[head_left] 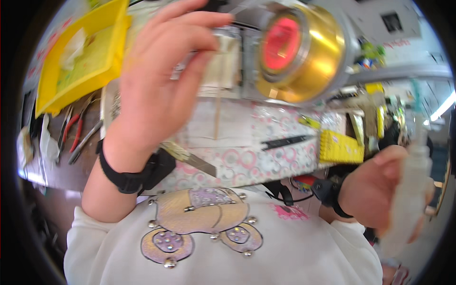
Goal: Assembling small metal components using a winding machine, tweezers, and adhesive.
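Note:
Raised over the table at the left, my left hand is blurred. Its thumb and index finger bend together in a pinch, while the other fingers stretch to the right. What the pinch holds, if anything, I cannot make out. Just beside those fingertips a thin wooden stick runs down over a white sheet; whether it touches them is unclear. At the right, my right hand wraps round a translucent white squeeze bottle, tilted upright with a slim teal tip. The bottle is smeared by motion.
A yellow tray lies far left, with red-handled pliers below it. A gold cylindrical machine stands at the back. Black tweezers, a flat blade and a yellow box rest on the patterned cloth.

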